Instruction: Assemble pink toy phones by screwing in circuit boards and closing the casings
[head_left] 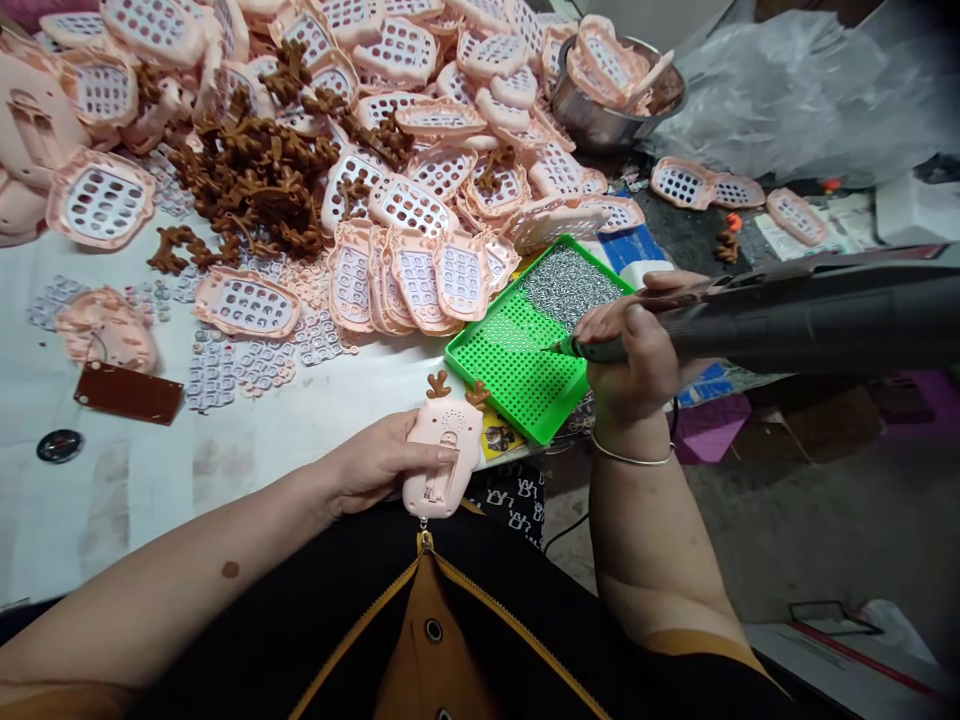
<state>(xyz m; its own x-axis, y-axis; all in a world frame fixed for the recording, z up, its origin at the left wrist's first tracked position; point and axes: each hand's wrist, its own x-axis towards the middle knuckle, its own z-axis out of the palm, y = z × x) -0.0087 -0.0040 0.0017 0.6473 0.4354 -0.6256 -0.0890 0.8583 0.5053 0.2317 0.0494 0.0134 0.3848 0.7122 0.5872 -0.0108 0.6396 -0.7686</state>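
Note:
My left hand (382,455) grips a pink toy phone (444,480) with brown antlers at its top. Its back faces me, showing a battery recess and a round group of small holes; my thumb lies across the recess. In my right hand (637,350) is a dark electric screwdriver (780,315), fingers wrapped round its front end. The bit points left, above a green perforated tray (510,375). A heap of small silver screws (570,285) lies in the tray's far part. Whether a screw sits on the bit is too small to tell.
Pink phone shells (405,205) pile up at the back, with brown antler parts (251,180) among them. White keypads (214,365), a brown circuit board (127,392) and a black speaker (60,446) lie at left. A metal bowl (622,125) and clear plastic bags (795,100) stand back right.

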